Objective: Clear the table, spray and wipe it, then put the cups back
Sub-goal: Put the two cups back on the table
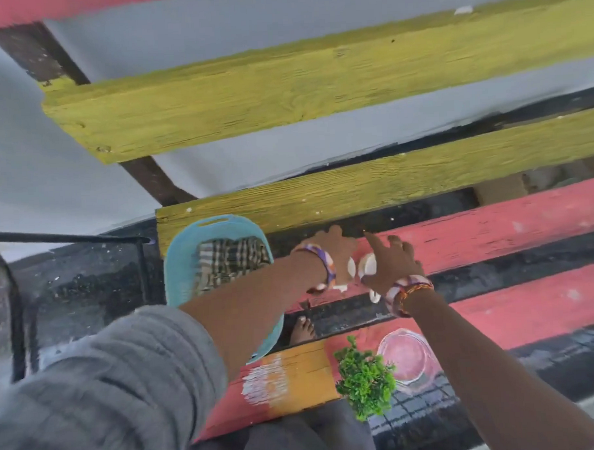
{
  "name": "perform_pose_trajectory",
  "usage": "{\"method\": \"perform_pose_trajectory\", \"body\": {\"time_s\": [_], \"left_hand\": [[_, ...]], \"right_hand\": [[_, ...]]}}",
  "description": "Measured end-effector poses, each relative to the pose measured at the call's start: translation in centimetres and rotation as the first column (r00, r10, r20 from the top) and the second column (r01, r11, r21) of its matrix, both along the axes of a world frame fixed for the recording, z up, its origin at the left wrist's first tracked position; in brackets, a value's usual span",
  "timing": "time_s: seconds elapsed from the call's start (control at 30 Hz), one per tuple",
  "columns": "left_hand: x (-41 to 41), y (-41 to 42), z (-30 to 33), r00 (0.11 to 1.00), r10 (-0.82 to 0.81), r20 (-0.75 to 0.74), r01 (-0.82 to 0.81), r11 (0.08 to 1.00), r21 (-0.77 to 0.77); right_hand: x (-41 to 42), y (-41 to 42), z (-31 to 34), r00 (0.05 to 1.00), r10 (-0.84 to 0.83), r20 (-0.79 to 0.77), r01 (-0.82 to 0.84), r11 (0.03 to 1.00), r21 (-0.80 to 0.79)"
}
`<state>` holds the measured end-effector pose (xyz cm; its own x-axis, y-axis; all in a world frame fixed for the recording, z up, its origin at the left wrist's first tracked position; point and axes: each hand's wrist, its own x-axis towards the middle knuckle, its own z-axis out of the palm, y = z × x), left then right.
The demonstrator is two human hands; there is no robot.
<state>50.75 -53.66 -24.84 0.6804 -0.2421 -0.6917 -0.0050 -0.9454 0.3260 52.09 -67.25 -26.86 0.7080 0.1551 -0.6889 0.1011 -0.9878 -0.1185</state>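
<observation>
While both hands meet over the slatted surface (493, 226), the scene reads as follows.

Left hand (331, 254): reaches across from the left and sits over the middle red slat, fingers curled down around small white cups (367, 266); a purple and orange bangle (326, 267) circles the wrist and a grey sleeve (102, 386) is pushed up the forearm.

Right hand (391, 263): just beside the left, touching the same white cups, forefinger stretched out toward the dark gap between slats, the other fingers bent around a cup; a white bangle and orange thread sit at the wrist.

Cups: small, white, bunched between the two hands on the middle red slat; how many there are cannot be told, since the hands cover most of them.

Surface: painted planks with gaps, yellow ones farther off, red ones nearer, and one near plank with an orange patch and a white smear.

Basket (185, 263): turquoise plastic, at the left end of the surface, holding a checked cloth (232, 261).

Glass bowl (405, 359): clear, on the near red slat.

Green sprig (365, 381): leafy, touching the bowl's left side.
</observation>
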Motion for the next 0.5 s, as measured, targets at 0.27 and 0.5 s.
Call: {"method": "perform_pose_trajectory", "body": {"time_s": [0.27,0.5], "left_hand": [[-1.8,-3.1,-3.8,0.999,0.038,0.027,-0.041,0.987,0.155],[-0.3,0.8,2.9,0.682,0.721,-0.127,-0.691,0.577,-0.435]], "right_hand": [[-1.6,-1.7,-3.7,0.994,-0.096,0.06,0.088,0.989,0.118],[0.7,-2.3,0.9,0.3,-0.641,-0.706,0.83,-0.189,0.525]]}}
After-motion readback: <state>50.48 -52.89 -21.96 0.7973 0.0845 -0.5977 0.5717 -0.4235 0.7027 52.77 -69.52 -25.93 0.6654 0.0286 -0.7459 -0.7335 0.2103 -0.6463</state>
